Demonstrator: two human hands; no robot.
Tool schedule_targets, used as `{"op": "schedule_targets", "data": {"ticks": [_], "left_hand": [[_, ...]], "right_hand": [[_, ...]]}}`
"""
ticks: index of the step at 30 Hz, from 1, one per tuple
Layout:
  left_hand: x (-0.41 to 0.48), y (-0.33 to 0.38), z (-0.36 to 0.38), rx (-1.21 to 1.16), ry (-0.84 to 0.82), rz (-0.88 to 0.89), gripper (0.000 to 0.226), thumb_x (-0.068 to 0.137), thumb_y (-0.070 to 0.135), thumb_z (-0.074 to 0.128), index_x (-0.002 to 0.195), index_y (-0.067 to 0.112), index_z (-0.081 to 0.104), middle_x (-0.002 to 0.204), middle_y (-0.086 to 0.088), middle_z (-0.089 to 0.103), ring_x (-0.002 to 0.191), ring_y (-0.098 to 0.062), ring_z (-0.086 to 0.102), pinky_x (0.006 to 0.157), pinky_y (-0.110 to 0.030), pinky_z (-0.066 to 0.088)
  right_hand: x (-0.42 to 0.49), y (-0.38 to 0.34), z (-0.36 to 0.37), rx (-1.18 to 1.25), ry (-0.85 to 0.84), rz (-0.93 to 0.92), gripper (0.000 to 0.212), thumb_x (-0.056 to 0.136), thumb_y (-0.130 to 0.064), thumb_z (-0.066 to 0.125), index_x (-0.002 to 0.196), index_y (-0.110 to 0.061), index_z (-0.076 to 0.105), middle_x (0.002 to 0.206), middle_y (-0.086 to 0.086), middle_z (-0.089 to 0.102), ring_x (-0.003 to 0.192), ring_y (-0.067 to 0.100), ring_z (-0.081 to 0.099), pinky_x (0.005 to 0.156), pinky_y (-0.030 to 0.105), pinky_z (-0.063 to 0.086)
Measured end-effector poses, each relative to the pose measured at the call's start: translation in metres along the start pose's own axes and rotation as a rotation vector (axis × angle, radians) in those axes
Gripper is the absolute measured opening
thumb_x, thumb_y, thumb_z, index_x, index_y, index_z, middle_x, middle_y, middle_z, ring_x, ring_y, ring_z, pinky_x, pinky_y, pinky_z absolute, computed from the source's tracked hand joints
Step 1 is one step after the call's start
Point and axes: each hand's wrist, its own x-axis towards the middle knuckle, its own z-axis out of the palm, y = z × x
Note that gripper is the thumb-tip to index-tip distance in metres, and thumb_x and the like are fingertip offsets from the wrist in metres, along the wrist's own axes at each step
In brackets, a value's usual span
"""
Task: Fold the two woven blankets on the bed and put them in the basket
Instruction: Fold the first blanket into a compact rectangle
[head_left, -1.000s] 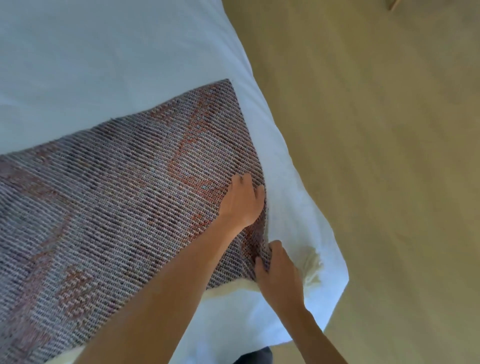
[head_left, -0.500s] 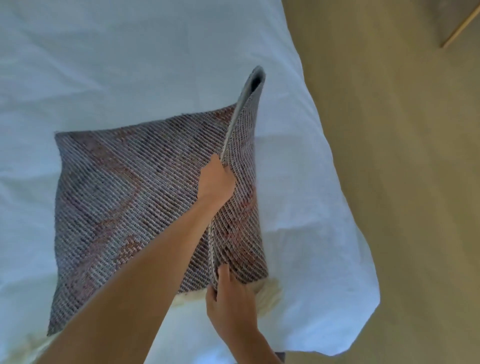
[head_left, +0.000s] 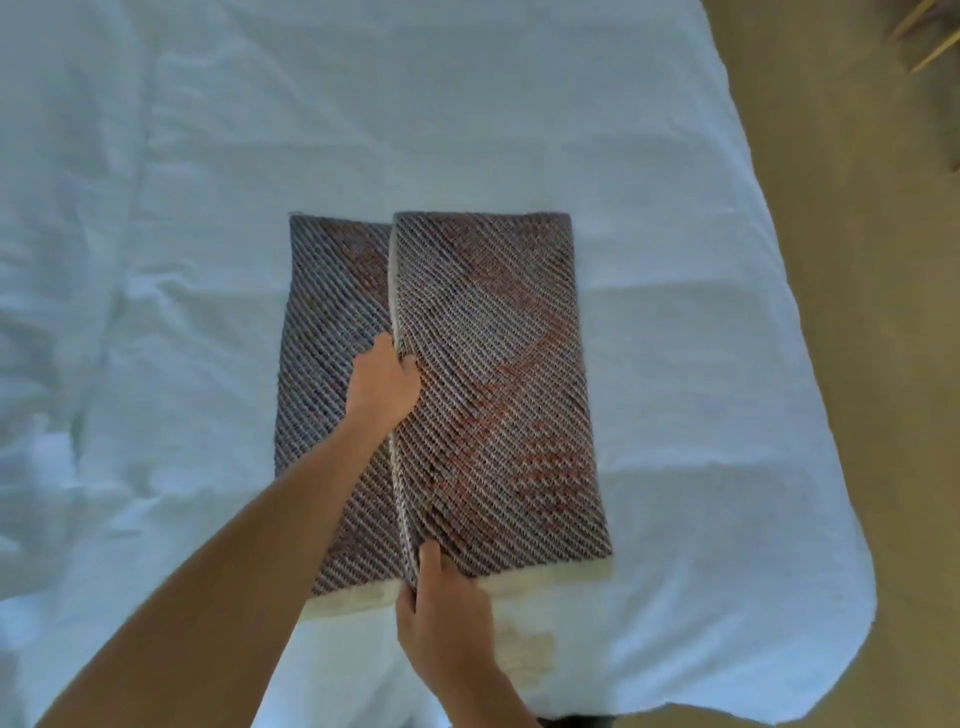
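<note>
A woven blanket (head_left: 493, 374), grey-purple with a reddish pattern and a cream fringe at its near end, lies on the white bed. Its right part is folded over to the left and covers most of the lower layer, of which a strip shows on the left. My left hand (head_left: 383, 382) grips the folded flap's left edge at mid length. My right hand (head_left: 444, 616) pinches the same edge at its near corner. Only this one blanket is in view, and no basket shows.
The white bedsheet (head_left: 208, 208) fills most of the view, wrinkled on the left. The bed's right edge runs down to a rounded near corner, with tan floor (head_left: 883, 364) beyond. Thin wooden legs (head_left: 924, 36) show at the top right.
The raised right flap of the blanket has been carried over to the left and now lies nearly flat on the lower layer. Both hands moved left with its edge.
</note>
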Motion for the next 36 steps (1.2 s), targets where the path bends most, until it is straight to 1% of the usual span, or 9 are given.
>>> {"op": "schedule_targets", "data": {"ticks": [4, 8, 12, 17, 23, 27, 30, 32, 36], "left_hand": [[0.014, -0.053, -0.029, -0.013, -0.026, 0.019, 0.022, 0.098, 0.02, 0.044, 0.111, 0.004, 0.049, 0.095, -0.014, 0.06, 0.075, -0.027, 0.059, 0.062, -0.038, 0.049], [0.029, -0.092, -0.047, -0.029, -0.055, 0.047, 0.013, 0.098, 0.02, 0.043, 0.101, 0.008, 0.047, 0.09, -0.008, 0.054, 0.08, -0.025, 0.053, 0.069, -0.037, 0.045], [0.04, -0.11, -0.052, -0.069, -0.09, 0.037, 0.01, 0.098, 0.021, 0.043, 0.094, 0.011, 0.042, 0.088, -0.009, 0.053, 0.075, -0.023, 0.051, 0.066, -0.036, 0.043], [0.041, -0.124, -0.047, -0.136, -0.223, 0.051, 0.014, 0.096, 0.02, 0.046, 0.106, 0.011, 0.044, 0.089, -0.002, 0.052, 0.066, -0.009, 0.047, 0.066, -0.029, 0.04], [0.041, -0.142, -0.051, -0.124, -0.138, 0.026, 0.014, 0.096, 0.016, 0.045, 0.107, 0.007, 0.047, 0.089, -0.006, 0.052, 0.069, -0.018, 0.05, 0.066, -0.031, 0.043], [0.03, -0.162, -0.056, -0.137, -0.14, -0.006, 0.015, 0.095, 0.025, 0.047, 0.102, 0.013, 0.045, 0.078, 0.003, 0.051, 0.061, -0.01, 0.05, 0.05, -0.02, 0.035], [0.006, -0.184, -0.055, -0.158, -0.164, -0.05, 0.017, 0.093, 0.033, 0.049, 0.092, 0.016, 0.046, 0.073, 0.003, 0.055, 0.061, -0.011, 0.054, 0.048, -0.024, 0.04], [-0.018, -0.201, -0.05, -0.192, -0.2, -0.103, 0.017, 0.091, 0.035, 0.052, 0.09, 0.017, 0.048, 0.075, 0.001, 0.058, 0.065, -0.015, 0.058, 0.053, -0.028, 0.047], [-0.078, -0.23, -0.037, -0.163, -0.354, -0.178, 0.023, 0.088, 0.039, 0.056, 0.085, 0.018, 0.047, 0.073, 0.003, 0.056, 0.065, -0.013, 0.053, 0.05, -0.019, 0.035]], "right_hand": [[0.011, -0.043, 0.044, -0.008, -0.015, 0.091, 0.027, 0.095, -0.029, 0.038, 0.118, -0.015, 0.038, 0.1, 0.002, 0.059, 0.084, 0.02, 0.062, 0.067, 0.03, 0.047], [0.023, -0.075, 0.074, -0.033, -0.027, 0.161, 0.028, 0.095, -0.029, 0.039, 0.12, -0.017, 0.038, 0.1, -0.001, 0.059, 0.087, 0.016, 0.062, 0.067, 0.026, 0.044], [0.034, -0.094, 0.093, -0.023, -0.031, 0.23, 0.019, 0.095, -0.026, 0.041, 0.112, -0.017, 0.04, 0.1, -0.001, 0.057, 0.084, 0.015, 0.062, 0.062, 0.024, 0.042], [0.044, -0.102, 0.106, -0.007, -0.038, 0.285, 0.014, 0.095, -0.022, 0.042, 0.108, -0.016, 0.043, 0.1, -0.001, 0.056, 0.082, 0.012, 0.059, 0.06, 0.021, 0.042], [0.045, -0.115, 0.12, 0.022, -0.041, 0.228, 0.007, 0.092, -0.017, 0.042, 0.099, -0.015, 0.041, 0.086, -0.003, 0.047, 0.073, 0.015, 0.055, 0.057, 0.025, 0.037], [0.046, -0.117, 0.123, 0.075, -0.121, 0.223, 0.026, 0.092, -0.017, 0.044, 0.118, -0.016, 0.047, 0.106, 0.002, 0.059, 0.097, 0.017, 0.058, 0.077, 0.029, 0.046], [0.044, -0.11, 0.116, 0.097, -0.159, 0.204, 0.034, 0.092, -0.018, 0.044, 0.126, -0.016, 0.049, 0.116, 0.003, 0.06, 0.107, 0.018, 0.057, 0.089, 0.033, 0.047], [0.043, -0.104, 0.109, 0.106, -0.119, 0.188, 0.032, 0.092, -0.015, 0.043, 0.122, -0.014, 0.054, 0.114, 0.003, 0.062, 0.102, 0.017, 0.057, 0.086, 0.03, 0.047], [0.047, -0.086, 0.094, 0.095, -0.057, 0.197, 0.026, 0.093, -0.01, 0.044, 0.115, -0.011, 0.058, 0.106, 0.003, 0.063, 0.085, 0.012, 0.056, 0.069, 0.021, 0.045]]}}
